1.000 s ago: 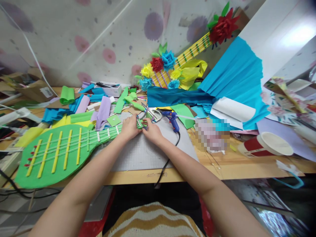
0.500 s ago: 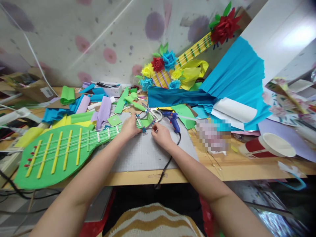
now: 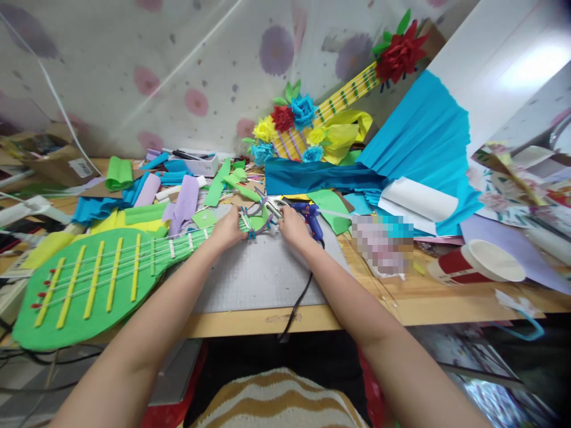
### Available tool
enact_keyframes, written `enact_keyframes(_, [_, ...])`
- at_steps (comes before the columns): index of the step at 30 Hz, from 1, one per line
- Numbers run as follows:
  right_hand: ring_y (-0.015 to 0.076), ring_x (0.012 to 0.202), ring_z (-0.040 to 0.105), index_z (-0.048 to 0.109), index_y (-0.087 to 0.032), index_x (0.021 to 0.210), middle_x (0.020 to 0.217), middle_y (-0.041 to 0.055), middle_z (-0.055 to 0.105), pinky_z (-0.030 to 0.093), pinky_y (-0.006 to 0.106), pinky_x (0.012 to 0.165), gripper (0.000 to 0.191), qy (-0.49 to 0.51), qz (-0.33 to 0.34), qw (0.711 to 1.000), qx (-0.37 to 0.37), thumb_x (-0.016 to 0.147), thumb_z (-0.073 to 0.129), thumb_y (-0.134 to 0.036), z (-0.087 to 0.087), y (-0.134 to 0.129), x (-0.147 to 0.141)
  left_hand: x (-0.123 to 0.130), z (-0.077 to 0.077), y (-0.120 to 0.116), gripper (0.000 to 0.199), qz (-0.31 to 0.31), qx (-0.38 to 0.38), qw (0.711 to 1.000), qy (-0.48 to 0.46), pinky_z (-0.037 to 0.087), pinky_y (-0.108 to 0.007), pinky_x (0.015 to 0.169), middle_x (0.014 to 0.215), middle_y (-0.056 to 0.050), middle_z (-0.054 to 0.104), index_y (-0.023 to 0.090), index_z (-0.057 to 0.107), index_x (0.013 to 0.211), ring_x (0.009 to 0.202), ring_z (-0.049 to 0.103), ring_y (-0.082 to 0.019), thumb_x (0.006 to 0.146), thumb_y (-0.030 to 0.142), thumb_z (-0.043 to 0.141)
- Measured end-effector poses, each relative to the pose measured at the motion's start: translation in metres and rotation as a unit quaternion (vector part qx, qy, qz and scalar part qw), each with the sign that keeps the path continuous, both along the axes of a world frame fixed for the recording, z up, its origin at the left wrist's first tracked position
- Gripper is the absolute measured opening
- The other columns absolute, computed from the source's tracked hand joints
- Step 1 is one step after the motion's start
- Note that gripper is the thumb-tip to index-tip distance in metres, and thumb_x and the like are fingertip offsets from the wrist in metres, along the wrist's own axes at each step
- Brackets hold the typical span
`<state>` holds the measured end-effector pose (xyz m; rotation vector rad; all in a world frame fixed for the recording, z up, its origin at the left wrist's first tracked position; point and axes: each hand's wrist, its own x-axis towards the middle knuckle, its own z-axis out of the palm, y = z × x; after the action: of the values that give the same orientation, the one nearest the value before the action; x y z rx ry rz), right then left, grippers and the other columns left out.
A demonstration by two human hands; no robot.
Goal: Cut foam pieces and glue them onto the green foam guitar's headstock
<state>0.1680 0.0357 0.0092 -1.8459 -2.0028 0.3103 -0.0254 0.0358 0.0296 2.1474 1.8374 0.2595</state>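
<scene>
A green paper lute [image 3: 96,285] lies at the left, with yellow strips across its body and pale strings along its neck. My left hand [image 3: 228,229] is closed around the upper neck, just below the small blue pegs. Past these pegs the head of the lute curls, edged in grey. My right hand [image 3: 292,224] has its fingers closed at the handles of a pair of scissors [image 3: 272,205], beside the lute's head. The fingertips are partly hidden. Directly right of that hand rests a blue glue gun [image 3: 314,223].
A grey cutting mat [image 3: 263,279] lies under my hands. Paper scraps [image 3: 182,199] cover the table's back left. A yellow guitar with paper flowers [image 3: 292,142] leans on the wall. Blue crepe paper [image 3: 423,131] and a paper cup [image 3: 477,261] are at the right. A black cord [image 3: 297,309] hangs over the edge.
My right hand has moved forward from the mat to the scissors and closed on their handles. The lute has shifted slightly left and nearer in view, still in my left hand.
</scene>
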Motion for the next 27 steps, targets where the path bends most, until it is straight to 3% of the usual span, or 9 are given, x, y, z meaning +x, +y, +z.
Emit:
enact_keyframes(5, [0.0252,0.096,0.056,0.048,-0.014,0.111,0.112,0.0177,0.053,0.044,0.035,0.080,0.038,-0.032,-0.014,0.998,-0.045,0.075,0.058,-0.022,0.007,0.026,-0.009,-0.007,0.004,-0.002,0.066,-0.003,-0.003,1.000,0.002,0.044,-0.032,0.074,0.113,-0.010,0.057,0.021,0.033,0.114,0.099,0.057,-0.026,0.058,0.033,0.066])
enact_keyframes(12, [0.0253,0.092,0.058,0.055,-0.010,0.102,0.107,0.0203,0.054,0.044,0.035,0.080,0.027,-0.045,-0.026,0.996,-0.065,0.077,0.044,-0.007,0.008,0.034,-0.015,-0.015,0.007,-0.005,0.064,-0.014,0.003,1.000,-0.002,0.044,-0.032,0.075,0.113,-0.011,0.057,0.019,0.035,0.111,0.099,0.057,-0.027,0.057,0.032,0.067])
enact_keyframes(20, [0.0242,0.095,0.055,0.049,-0.012,0.116,0.114,0.0169,0.050,0.041,0.036,0.085,0.036,-0.072,0.072,0.995,0.006,0.081,0.041,-0.009,0.017,0.081,-0.034,-0.014,0.005,-0.006,0.062,0.002,-0.004,0.999,0.032,0.044,-0.033,0.071,0.109,-0.011,0.059,0.020,0.034,0.113,0.093,0.059,-0.028,0.060,0.033,0.064])
enact_keyframes(24, [0.0243,0.097,0.055,0.052,-0.014,0.112,0.114,0.0153,0.050,0.041,0.037,0.086,0.035,-0.070,0.136,0.988,-0.005,0.078,0.044,-0.008,0.015,0.111,-0.041,-0.014,0.006,-0.008,0.062,-0.003,-0.002,1.000,0.023,0.043,-0.034,0.074,0.111,-0.011,0.058,0.021,0.034,0.112,0.097,0.058,-0.028,0.060,0.032,0.065])
enact_keyframes(27, [0.0228,0.101,0.053,0.055,-0.013,0.106,0.113,0.0135,0.052,0.039,0.035,0.091,0.032,-0.020,0.133,0.991,-0.001,0.077,0.044,-0.008,0.010,0.120,-0.042,-0.014,0.007,-0.008,0.061,-0.005,-0.006,1.000,0.019,0.043,-0.033,0.078,0.112,-0.010,0.057,0.022,0.034,0.111,0.100,0.057,-0.027,0.060,0.031,0.065])
